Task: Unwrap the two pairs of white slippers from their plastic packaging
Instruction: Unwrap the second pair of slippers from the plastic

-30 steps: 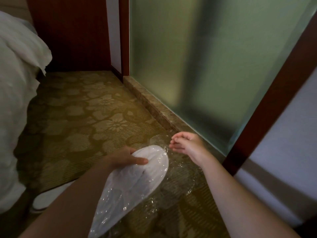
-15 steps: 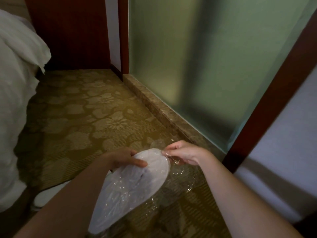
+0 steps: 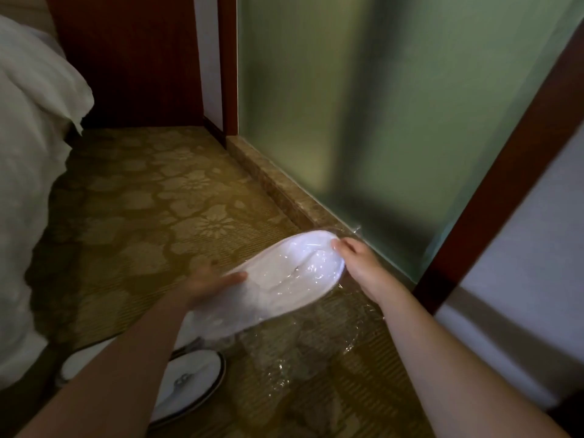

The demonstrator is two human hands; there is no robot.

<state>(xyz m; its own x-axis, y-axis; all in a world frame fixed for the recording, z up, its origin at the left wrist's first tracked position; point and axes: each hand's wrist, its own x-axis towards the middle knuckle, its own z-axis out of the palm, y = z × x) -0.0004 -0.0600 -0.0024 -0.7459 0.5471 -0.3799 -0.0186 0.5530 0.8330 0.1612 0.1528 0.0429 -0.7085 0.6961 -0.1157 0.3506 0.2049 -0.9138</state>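
Wrapped pair of white slippers [image 3: 271,279] held in the air above the carpet [image 3: 151,210], between both hands, toe end pointing toward the frosted glass panel [image 3: 363,105]. Clear plastic packaging [image 3: 316,270] is tight over the toe end and hangs loose and crumpled below, trailing down toward the floor.

Handling, as a judgement: slippers look light, soft and floppy — easy to bend, nothing fragile. The film looks thin, slick and clingy, so pinching a loose flap is better than gripping the smooth stretched part. Best hold probably the slack film at the toe or the trailing end underneath, with the other hand clamping the slipper body through the wrap.

Left hand [image 3: 208,284] closed around the middle of the pair, thumb lying on top, fingers hidden underneath — gripping it. Right hand [image 3: 360,263] at the toe end, fingers curled with the tips touching the film at the edge; looks like a pinch on the plastic, but whether it actually has film caught cannot be told.

A second pair of slippers [image 3: 186,384] lies on the carpet below the left forearm, partly hidden; cannot tell if wrapped. White bedding [image 3: 31,153] at the left edge.
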